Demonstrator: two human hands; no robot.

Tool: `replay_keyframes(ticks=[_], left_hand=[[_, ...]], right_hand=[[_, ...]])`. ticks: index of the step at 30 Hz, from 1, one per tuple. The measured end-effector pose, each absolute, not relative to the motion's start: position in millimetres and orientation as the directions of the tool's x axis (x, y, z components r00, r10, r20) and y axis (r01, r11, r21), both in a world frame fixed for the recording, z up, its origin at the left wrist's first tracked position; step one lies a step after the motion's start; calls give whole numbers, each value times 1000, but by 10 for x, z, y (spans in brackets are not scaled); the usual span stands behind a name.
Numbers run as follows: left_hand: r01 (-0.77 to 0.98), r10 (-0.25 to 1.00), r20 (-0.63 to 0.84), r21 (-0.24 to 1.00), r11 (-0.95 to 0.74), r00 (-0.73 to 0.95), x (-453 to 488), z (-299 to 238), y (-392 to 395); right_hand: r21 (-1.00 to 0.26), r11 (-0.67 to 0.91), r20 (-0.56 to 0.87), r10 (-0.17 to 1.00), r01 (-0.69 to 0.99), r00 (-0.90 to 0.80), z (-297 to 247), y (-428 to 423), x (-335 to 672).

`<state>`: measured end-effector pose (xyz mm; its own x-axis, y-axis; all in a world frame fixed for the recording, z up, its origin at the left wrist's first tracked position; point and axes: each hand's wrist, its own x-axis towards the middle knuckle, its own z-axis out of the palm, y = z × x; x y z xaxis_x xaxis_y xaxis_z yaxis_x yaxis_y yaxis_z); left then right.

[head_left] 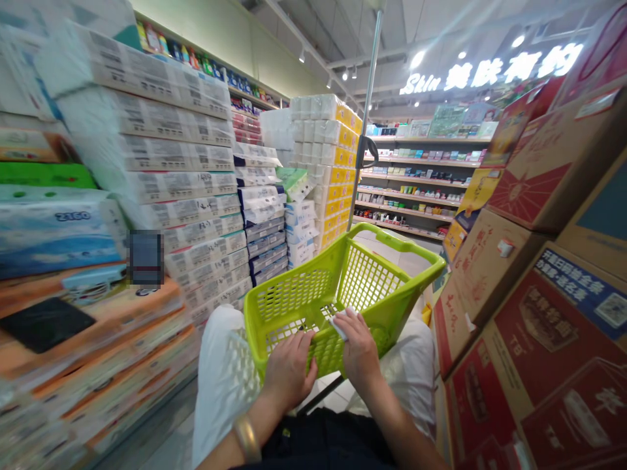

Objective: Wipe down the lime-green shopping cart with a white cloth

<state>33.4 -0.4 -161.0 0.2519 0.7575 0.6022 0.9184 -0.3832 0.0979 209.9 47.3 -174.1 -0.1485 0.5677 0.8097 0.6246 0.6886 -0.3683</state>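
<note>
A lime-green plastic shopping basket [386, 251] rests tilted on my lap, over my white trousers. My left hand [289, 375] grips the basket's near mesh wall, fingers curled over it; a gold bangle sits on that wrist. My right hand [360, 349] presses on the near rim and pinches a small white cloth or tissue [339, 324] against the mesh. A metal pole [365, 117] with a dark handle rises from behind the basket.
Tall stacks of wrapped tissue and toilet-paper packs [171, 170] fill the left side. Red and brown cardboard cartons [529, 294] are piled at the right. Store shelves [416, 189] with small goods stand at the far end of the narrow aisle.
</note>
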Motion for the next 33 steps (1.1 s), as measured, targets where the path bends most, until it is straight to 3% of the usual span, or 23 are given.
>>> replay_keyframes(ticks=[4,10,16,22,28,33], left_hand=[[914,755,600,93,-394,265,324,-1603,-3],[916,739,619,76,-394,266,316,-1620,2],[912,749,608,94,-399,265,313,-1618,2],[915,752,608,100,-391,255,315,-1627,-6],[913,736,622,83,-400,266,307,-1631,1],[915,750,612,105,-391,250,311,-1632,-3]], right_hand=[[-333,737,799,552,588,-240,-1750,443,2038],[-381,655,810,576,653,-106,-1713,537,2195],[-337,735,789,561,588,-250,-1740,419,2027],[-368,672,807,574,643,-139,-1758,510,2149],[-325,714,797,560,620,-226,-1769,478,2121],[-383,662,805,581,644,-119,-1753,537,2184]])
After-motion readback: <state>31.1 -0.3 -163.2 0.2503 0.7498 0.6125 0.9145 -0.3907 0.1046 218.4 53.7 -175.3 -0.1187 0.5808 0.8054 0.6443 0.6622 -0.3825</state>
